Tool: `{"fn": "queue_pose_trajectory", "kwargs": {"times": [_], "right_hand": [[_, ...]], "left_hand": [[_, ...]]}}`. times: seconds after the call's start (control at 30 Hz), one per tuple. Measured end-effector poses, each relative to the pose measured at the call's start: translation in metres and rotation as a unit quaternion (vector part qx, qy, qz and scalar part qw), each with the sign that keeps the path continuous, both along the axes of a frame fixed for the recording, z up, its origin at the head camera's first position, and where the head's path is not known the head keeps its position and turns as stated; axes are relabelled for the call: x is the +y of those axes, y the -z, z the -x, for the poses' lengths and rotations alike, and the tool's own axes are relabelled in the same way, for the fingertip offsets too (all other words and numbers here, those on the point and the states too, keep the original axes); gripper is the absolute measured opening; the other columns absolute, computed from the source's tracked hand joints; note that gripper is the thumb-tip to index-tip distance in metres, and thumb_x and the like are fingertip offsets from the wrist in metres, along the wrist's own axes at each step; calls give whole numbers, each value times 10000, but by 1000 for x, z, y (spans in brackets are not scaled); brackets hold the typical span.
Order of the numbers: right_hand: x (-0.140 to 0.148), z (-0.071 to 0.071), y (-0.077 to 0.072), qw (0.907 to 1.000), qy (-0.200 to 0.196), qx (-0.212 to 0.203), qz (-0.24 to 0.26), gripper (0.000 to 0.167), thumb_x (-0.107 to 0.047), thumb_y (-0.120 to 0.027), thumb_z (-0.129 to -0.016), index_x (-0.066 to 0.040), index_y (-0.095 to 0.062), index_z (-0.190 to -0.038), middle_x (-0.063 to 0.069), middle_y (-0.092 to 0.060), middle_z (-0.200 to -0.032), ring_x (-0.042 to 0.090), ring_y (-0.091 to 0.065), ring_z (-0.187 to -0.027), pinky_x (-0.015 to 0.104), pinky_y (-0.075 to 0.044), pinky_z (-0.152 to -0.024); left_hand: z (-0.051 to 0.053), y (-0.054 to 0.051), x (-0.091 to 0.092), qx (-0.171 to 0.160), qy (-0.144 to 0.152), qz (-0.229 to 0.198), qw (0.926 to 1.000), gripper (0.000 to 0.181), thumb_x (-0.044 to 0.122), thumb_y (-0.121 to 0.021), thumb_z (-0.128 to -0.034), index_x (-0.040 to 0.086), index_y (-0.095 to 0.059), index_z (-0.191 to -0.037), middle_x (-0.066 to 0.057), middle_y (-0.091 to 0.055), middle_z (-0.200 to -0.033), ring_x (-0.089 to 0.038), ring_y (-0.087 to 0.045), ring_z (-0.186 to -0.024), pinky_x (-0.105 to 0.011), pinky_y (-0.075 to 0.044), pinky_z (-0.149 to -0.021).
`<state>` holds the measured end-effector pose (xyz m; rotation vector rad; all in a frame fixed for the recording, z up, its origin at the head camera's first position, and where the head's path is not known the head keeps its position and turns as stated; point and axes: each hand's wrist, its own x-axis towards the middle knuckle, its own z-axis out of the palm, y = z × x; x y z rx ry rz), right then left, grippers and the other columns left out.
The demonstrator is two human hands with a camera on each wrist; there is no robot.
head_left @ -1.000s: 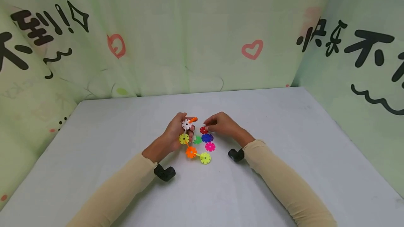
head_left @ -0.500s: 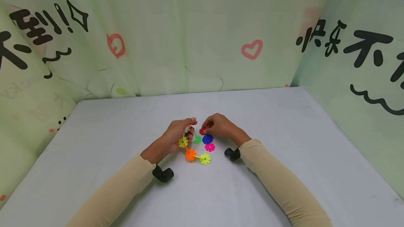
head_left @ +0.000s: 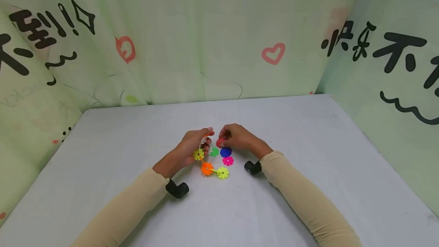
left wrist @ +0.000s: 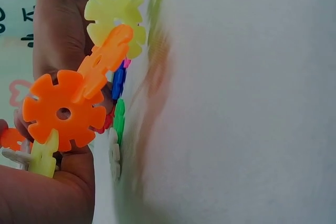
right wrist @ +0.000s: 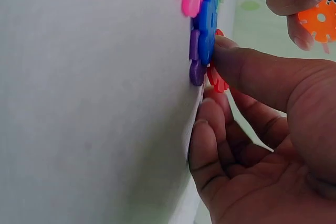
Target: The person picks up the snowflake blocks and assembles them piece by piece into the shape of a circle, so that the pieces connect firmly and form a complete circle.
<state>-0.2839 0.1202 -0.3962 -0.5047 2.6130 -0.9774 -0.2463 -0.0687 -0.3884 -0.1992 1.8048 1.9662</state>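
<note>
My left hand (head_left: 188, 148) grips a chain of slotted plastic snowflake discs. Hanging from it are a yellow disc (head_left: 199, 154), an orange disc (left wrist: 64, 113) and a yellow-green disc (head_left: 223, 173); a white disc is mostly hidden in the fingers. Another orange disc (right wrist: 319, 20) shows by the left fingertips in the right wrist view. Just to the right, my right hand (head_left: 241, 136) pinches a red disc (head_left: 220, 142) between thumb and fingers, low at the tabletop. The thumb partly covers this disc.
Between the hands lie loose discs: a green disc (head_left: 214, 152), a blue disc (head_left: 225, 152), a pink disc (head_left: 228, 161), and a purple disc (right wrist: 196, 69) beneath the blue one. A whitish disc (left wrist: 114, 155) lies beside the green. The white tabletop (head_left: 144, 136) meets a printed curtain (head_left: 205, 48) behind.
My left hand has turned and dipped slightly, hiding the white disc and the orange disc at its top. My right hand has shifted a little left, and its fingers have closed over the red disc.
</note>
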Motion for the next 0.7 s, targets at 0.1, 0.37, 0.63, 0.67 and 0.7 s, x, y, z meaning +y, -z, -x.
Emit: {"fn": "queue_pose_trajectory", "kwargs": {"times": [0.1, 0.37, 0.63, 0.67, 0.7], "right_hand": [[1, -1, 0, 9999, -37, 41, 121, 190, -97, -736, -869, -53, -633, -1022, 49, -610, -911, 204, -560, -820, 298, -505, -767], [8, 0, 0, 9990, -19, 296, 337, 193, -28, -638, -905, -53, -686, -1091, 38, -631, -935, 207, -566, -870, 307, -511, -815], [15, 1, 0, 9969, 236, 475, 579, 236, -33, -609, -902, -64, -716, -1110, 38, -665, -984, 202, -570, -874, 287, -509, -781], [16, 0, -1, 9963, 256, 488, 665, 246, -26, -600, -902, -59, -716, -1116, 44, -669, -994, 202, -575, -869, 287, -511, -773], [16, 0, -2, 9955, 279, 481, 770, 256, -18, -591, -901, -55, -714, -1123, 49, -672, -1001, 200, -582, -863, 287, -514, -766]], "left_hand": [[0, 1, 0, -44, -67, -16, 10000, 456, 367, -557, -982, 21, -551, -1278, -49, -499, -823, -162, -463, -635, -219, -447, -562], [-2, 1, 2, -59, -27, -120, 9999, 428, 346, -527, -992, 15, -541, -1261, -43, -489, -810, -150, -439, -615, -215, -428, -554], [-1, 2, 2, -21, 16, -45, 10000, 412, 317, -497, -1002, 30, -565, -1289, -44, -480, -824, -146, -416, -597, -214, -408, -539], [-1, 3, 2, -13, -2, 18, 10000, 402, 311, -499, -1002, 39, -570, -1289, -45, -481, -831, -146, -415, -594, -212, -410, -536], [-1, 3, 2, -10, -27, 77, 10000, 395, 308, -504, -1001, 46, -576, -1287, -45, -483, -837, -147, -415, -591, -210, -412, -534]]}}
